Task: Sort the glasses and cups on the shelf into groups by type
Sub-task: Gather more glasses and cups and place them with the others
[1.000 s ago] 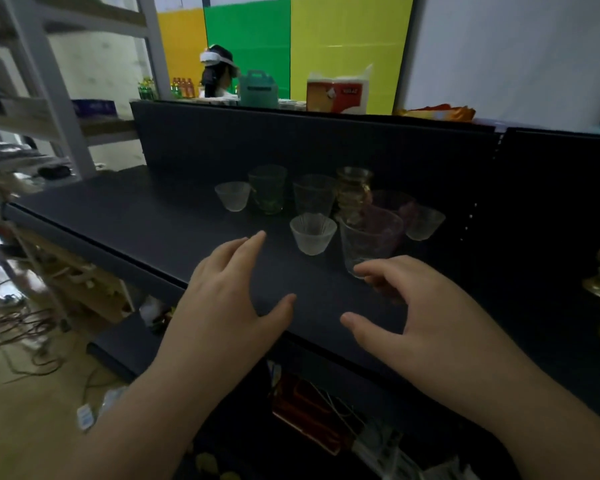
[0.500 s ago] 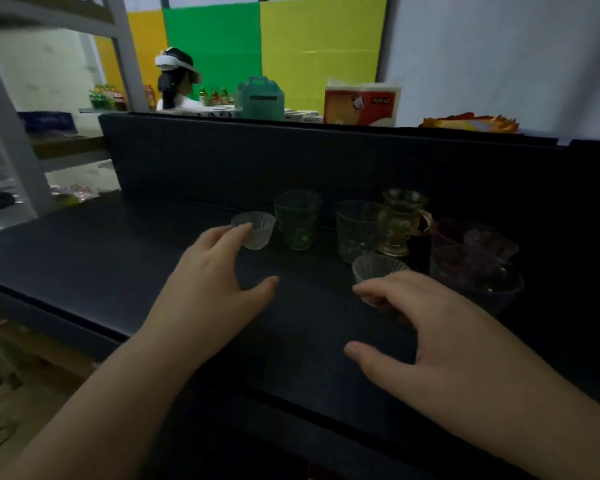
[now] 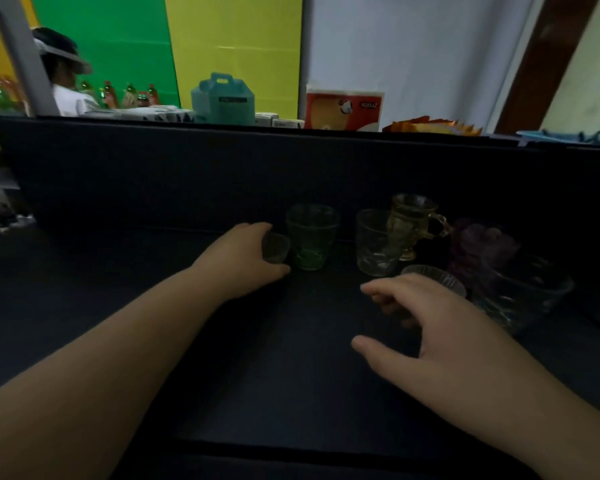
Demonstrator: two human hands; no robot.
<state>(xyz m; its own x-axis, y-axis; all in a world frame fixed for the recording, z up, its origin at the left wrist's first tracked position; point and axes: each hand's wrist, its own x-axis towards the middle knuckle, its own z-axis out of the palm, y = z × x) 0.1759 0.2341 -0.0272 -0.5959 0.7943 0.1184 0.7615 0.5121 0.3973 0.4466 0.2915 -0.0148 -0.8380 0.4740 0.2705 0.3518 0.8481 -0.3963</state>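
Observation:
On the dark shelf (image 3: 291, 358) stands a row of glassware. My left hand (image 3: 243, 258) curls round a small clear ribbed cup (image 3: 276, 247) at the row's left end. Right of it stand a green glass (image 3: 310, 237), a clear tumbler (image 3: 376, 242) and an amber handled cup (image 3: 413, 220). My right hand (image 3: 430, 327) hovers with fingers spread just in front of a second small ribbed cup (image 3: 437, 277) and holds nothing. A purple glass (image 3: 482, 247) and a large clear bowl-shaped glass (image 3: 523, 292) sit at the right.
A dark back panel (image 3: 187, 174) rises behind the glasses. Beyond it stand a teal box (image 3: 222, 100), a red and white carton (image 3: 343, 107) and orange packets (image 3: 433, 126). A person in a cap stands at the far left.
My left hand reached forward and closed round the small ribbed cup at the left end. My right hand stayed near the other small cup. The view moved closer to the shelf.

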